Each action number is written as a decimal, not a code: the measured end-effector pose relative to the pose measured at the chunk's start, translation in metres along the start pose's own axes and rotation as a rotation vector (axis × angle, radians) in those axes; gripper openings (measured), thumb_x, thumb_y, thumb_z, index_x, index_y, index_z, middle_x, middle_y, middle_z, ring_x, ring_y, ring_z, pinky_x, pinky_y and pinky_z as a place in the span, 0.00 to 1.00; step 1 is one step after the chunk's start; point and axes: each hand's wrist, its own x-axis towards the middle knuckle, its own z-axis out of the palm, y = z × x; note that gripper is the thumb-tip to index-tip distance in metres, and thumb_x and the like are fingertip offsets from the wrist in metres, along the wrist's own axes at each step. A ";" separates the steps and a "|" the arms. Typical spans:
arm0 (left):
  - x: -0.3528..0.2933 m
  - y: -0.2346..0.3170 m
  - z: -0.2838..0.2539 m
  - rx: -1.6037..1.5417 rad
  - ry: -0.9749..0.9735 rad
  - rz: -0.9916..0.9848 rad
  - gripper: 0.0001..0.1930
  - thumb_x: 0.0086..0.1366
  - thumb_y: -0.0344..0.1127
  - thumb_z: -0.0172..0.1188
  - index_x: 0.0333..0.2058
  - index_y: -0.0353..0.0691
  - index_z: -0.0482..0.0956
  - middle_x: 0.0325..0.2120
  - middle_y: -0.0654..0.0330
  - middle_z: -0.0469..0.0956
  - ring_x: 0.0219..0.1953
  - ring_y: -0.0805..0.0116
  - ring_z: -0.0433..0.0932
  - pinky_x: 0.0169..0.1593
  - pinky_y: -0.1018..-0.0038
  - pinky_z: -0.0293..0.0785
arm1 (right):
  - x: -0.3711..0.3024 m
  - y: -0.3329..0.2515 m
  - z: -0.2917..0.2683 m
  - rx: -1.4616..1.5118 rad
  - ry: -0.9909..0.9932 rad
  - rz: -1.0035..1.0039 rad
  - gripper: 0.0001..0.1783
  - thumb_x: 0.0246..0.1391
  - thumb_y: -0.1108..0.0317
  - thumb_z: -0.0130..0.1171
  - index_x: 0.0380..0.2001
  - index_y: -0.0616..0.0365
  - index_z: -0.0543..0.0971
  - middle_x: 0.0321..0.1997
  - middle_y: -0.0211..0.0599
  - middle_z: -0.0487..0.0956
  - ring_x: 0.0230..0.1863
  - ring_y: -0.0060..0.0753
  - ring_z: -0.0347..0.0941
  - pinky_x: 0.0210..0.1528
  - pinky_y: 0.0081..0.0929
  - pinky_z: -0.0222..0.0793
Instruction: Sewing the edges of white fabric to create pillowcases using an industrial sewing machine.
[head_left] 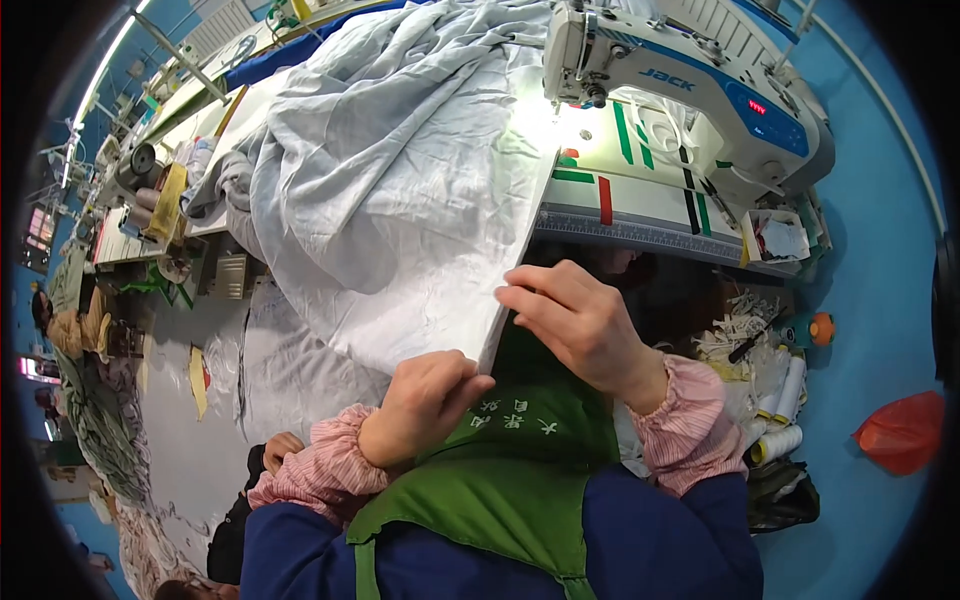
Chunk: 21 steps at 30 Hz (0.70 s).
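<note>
Far left, mid-height: heap of greenish cloth (100, 410). Upper left: brown thread spools (146, 198) on a work surface. Left, below these: yellow strip (197, 383). Lower left: a co-worker's hand (283, 450), beside the wearer's left sleeve; its grip cannot be told.

Centre, reaching to the top: pale grey cloth (380, 200), widely rumpled, its right edge running fairly straight from the lower centre up toward the needle area. Whether it lies beneath the presser foot cannot be told.

Left hand (422, 402), lower centre: fingers curled over the cloth's bottom corner, gripping it. Green apron (490, 510) below. Right hand (580, 320), right of centre: thumb and forefinger pinching the cloth's right edge, above the left hand.

Upper right: white-and-blue sewing machine (680, 85), lamp lit; red tape strip (605, 200) on its bed. Farther right: small open box (780, 238); white thread cones (788, 390) beneath. Right rim: red bag (903, 432).
</note>
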 end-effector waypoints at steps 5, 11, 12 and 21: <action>0.027 -0.005 0.003 -0.034 -0.273 0.229 0.09 0.55 0.27 0.67 0.26 0.37 0.73 0.17 0.57 0.68 0.18 0.54 0.69 0.23 0.64 0.65 | -0.019 0.014 -0.018 -0.061 -0.187 -0.153 0.14 0.34 0.73 0.61 0.31 0.60 0.81 0.33 0.32 0.80 0.29 0.33 0.75 0.30 0.26 0.73; 0.118 -0.144 0.010 0.370 -0.023 0.001 0.25 0.59 0.36 0.65 0.55 0.40 0.72 0.56 0.48 0.71 0.60 0.44 0.67 0.61 0.58 0.63 | -0.110 0.035 0.013 0.017 -0.108 0.293 0.12 0.34 0.79 0.66 0.28 0.59 0.81 0.30 0.33 0.81 0.28 0.36 0.75 0.29 0.28 0.72; 0.131 -0.179 0.011 0.571 -0.006 -0.036 0.30 0.63 0.48 0.60 0.62 0.45 0.67 0.64 0.50 0.63 0.67 0.42 0.57 0.66 0.52 0.54 | -0.113 0.039 0.019 0.048 -0.108 0.325 0.12 0.35 0.81 0.65 0.28 0.58 0.81 0.30 0.33 0.81 0.28 0.36 0.75 0.29 0.28 0.72; 0.195 -0.239 -0.004 0.814 -0.238 -0.199 0.35 0.65 0.62 0.50 0.67 0.56 0.61 0.69 0.50 0.55 0.68 0.39 0.53 0.67 0.45 0.47 | -0.099 0.079 0.030 0.119 -0.118 0.447 0.14 0.35 0.83 0.65 0.30 0.58 0.81 0.30 0.32 0.82 0.29 0.35 0.75 0.29 0.28 0.73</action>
